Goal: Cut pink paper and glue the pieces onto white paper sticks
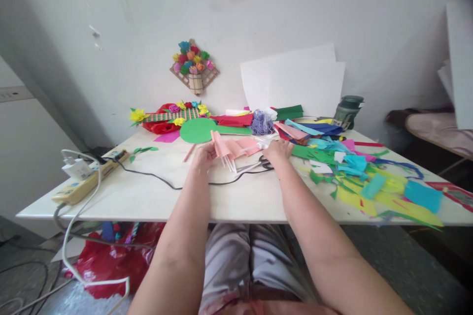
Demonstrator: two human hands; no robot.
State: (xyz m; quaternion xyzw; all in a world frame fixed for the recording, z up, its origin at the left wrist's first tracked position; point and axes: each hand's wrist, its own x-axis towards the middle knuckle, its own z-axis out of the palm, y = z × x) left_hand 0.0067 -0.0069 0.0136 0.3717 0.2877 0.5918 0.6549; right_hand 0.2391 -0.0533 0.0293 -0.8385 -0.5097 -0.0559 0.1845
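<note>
A strip of peach crepe paper (pixel 238 147) lies folded and crinkled in front of me, between my hands. My left hand (pixel 205 154) is at its left end, with the fingers closed on the paper's edge. My right hand (pixel 279 150) rests low over the table at the strip's other end, fingers apart, beside a small white piece (pixel 263 143) whose kind is unclear. Scissors (pixel 264 162) with dark handles lie between the hands, partly under the right one. Thin white sticks (pixel 229 163) poke out below the paper. Behind is a green guitar-shaped cutout (pixel 197 130).
A black cable (pixel 155 176) crosses the table from a power strip (pixel 92 177) at the left. Coloured paper scraps (pixel 384 184) cover the right side. Purple yarn (pixel 262 123), a flower-decked piece (pixel 172 117) and a dark bottle (pixel 347 110) stand or lie farther back.
</note>
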